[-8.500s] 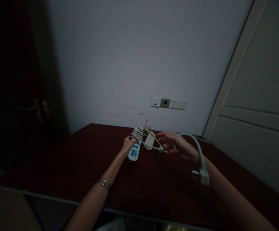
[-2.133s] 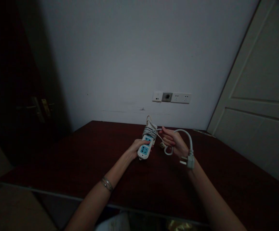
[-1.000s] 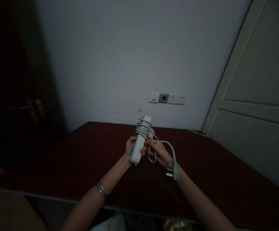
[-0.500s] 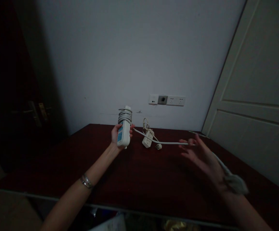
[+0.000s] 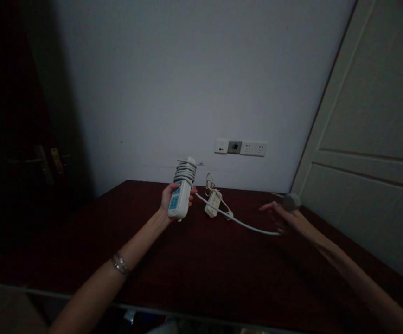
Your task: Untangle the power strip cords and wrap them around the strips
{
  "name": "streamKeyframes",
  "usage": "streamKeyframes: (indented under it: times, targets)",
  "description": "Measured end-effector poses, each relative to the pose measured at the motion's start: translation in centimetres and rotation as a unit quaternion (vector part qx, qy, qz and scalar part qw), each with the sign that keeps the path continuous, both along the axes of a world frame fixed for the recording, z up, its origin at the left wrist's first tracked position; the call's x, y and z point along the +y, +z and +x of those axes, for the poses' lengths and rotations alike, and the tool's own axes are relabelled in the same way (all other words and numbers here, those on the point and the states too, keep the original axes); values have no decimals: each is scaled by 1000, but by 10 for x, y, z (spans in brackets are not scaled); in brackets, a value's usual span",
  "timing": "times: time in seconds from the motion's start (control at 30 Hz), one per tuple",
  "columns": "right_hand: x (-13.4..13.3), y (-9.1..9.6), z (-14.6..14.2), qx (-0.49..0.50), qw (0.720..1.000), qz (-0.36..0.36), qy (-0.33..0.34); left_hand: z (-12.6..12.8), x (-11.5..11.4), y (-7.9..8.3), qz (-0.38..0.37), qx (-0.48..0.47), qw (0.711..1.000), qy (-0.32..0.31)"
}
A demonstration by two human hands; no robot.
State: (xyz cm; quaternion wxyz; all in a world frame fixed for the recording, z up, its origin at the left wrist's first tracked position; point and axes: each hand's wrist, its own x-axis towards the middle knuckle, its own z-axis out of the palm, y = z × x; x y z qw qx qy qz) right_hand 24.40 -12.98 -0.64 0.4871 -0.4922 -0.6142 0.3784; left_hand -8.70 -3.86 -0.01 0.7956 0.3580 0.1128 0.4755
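My left hand (image 5: 168, 197) is closed round a white power strip (image 5: 180, 197) with blue sockets, held upright above the dark red table (image 5: 201, 278). Grey-white cable (image 5: 184, 172) is wound round the strip's upper end. A loose length of that cable (image 5: 243, 223) runs from the strip down to the right to my right hand (image 5: 284, 218), whose fingers look closed on it. The blurred plug (image 5: 291, 201) shows just above my right hand.
A smaller cream power strip (image 5: 212, 204) with its own thin cord lies on the table near the back wall. A row of wall sockets (image 5: 241, 148) sits above the table. A pale door (image 5: 371, 153) is at the right, a dark door with a handle (image 5: 44, 162) at the left.
My hands, close together over the table a second ago, have moved apart. The left lifted the strip leftward, the right swung out right, drawing cable off the coil.
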Motion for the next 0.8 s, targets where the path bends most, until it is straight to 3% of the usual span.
streamKeyframes:
  times: [0.07,0.13,0.23,0.3,0.4,0.47,0.53,0.67,0.73,0.8]
  targets:
    - [4,-4,-11,-163,986,24,21,0,-4,6,35,12,999,-33]
    - [5,-10,-23,-293,951,38,91,0,-8,11,64,12,996,-62]
    - [9,-23,-36,-407,895,45,176,0,-15,19,98,2,992,-85]
    - [18,-32,-37,-443,878,72,168,-2,-20,22,116,3,988,-101]
    - [40,-42,-31,-457,881,80,93,-6,-28,22,143,25,981,-130]
    - [55,-44,-29,-442,893,62,64,-5,-34,19,160,59,972,-160]
    - [68,-42,-33,-399,912,51,80,-1,-43,16,177,98,959,-198]
    - [81,-22,-50,-158,980,12,119,9,-64,9,203,176,925,-268]
    - [84,-7,-55,-45,995,-2,92,11,-73,9,208,209,910,-292]
    - [87,6,-54,2,998,-3,67,9,-77,9,205,234,901,-301]
